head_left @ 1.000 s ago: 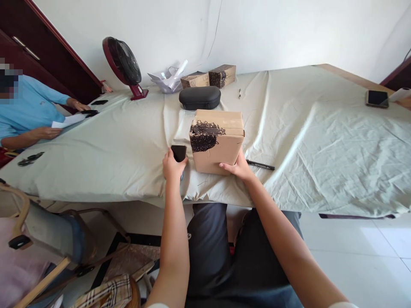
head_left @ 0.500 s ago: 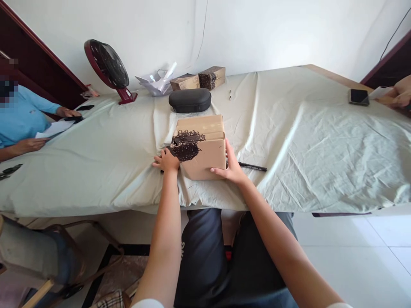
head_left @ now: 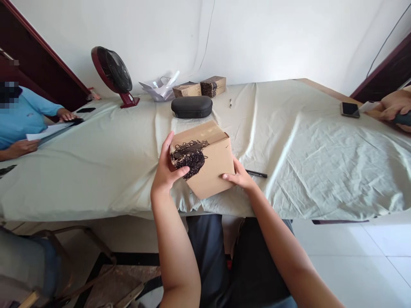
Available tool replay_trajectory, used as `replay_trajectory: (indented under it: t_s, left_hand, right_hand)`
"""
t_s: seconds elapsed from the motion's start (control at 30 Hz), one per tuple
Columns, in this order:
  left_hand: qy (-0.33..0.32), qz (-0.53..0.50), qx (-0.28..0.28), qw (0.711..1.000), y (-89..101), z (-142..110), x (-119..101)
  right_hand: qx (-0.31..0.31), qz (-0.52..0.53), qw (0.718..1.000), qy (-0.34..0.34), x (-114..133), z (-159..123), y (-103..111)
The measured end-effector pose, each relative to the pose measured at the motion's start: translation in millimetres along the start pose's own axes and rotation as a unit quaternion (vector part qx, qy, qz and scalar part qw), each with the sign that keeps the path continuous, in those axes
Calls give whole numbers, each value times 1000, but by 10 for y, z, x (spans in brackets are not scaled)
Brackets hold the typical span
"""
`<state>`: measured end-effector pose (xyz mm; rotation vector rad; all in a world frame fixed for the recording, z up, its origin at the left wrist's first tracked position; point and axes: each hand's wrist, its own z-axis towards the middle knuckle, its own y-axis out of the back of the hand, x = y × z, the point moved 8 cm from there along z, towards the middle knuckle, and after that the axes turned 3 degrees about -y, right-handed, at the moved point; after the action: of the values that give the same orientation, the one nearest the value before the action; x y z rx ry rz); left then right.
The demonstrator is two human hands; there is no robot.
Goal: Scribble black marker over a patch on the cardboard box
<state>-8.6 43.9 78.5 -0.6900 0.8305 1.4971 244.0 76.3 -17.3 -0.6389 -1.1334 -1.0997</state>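
Observation:
Between my two hands is a cardboard box (head_left: 215,164), tilted, with black scribbles over its left corner. My left hand (head_left: 167,164) grips the scribbled corner, its thumb on the near face and its fingers round the left side. On the other side my right hand (head_left: 240,174) clasps the box, thumb on the near face and fingers mostly hidden along the right side. A black marker pen (head_left: 257,173) lies on the cloth just right of my right hand, its left end hidden behind the hand.
A black zip case (head_left: 192,107) lies beyond the box. Behind it stand two scribbled cardboard boxes (head_left: 213,87), a clear plastic basket (head_left: 160,89) and a red fan (head_left: 112,75). A phone (head_left: 349,110) lies far right. People sit at both ends of the cloth-covered table (head_left: 105,171).
My left hand has moved from the cloth at the box's lower left up onto its scribbled corner. The box has turned and tilted, and my right hand has stayed on its right side.

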Motion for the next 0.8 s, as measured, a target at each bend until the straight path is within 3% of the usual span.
replay_trajectory:
  t_s: [0.1,0.23,0.3,0.4,0.53,0.67,0.8]
  left_hand:
    - [-36,44,-102,993,73,-112,-20]
    - [8,95,-172,980,78,-300,108]
    - [49,81,-160,983,97,-368,162]
    - [94,73,-96,988,136,-434,157]
    - [96,58,-52,992,143,-438,56]
    - [65,24,-69,995,80,-389,1]
    - [103,53,-21,993,27,-439,95]
  right_hand:
    - [-13,20,1000,6,12,-17,109]
    - [-20,78,996,-23,-33,-39,138]
    - [-47,109,993,-27,-33,-48,164]
    - [-134,137,982,-6,60,-59,323]
    - [-221,119,968,24,344,-45,502]
    - [-227,116,966,34,601,11,446]
    - [-196,113,973,36,713,17,370]
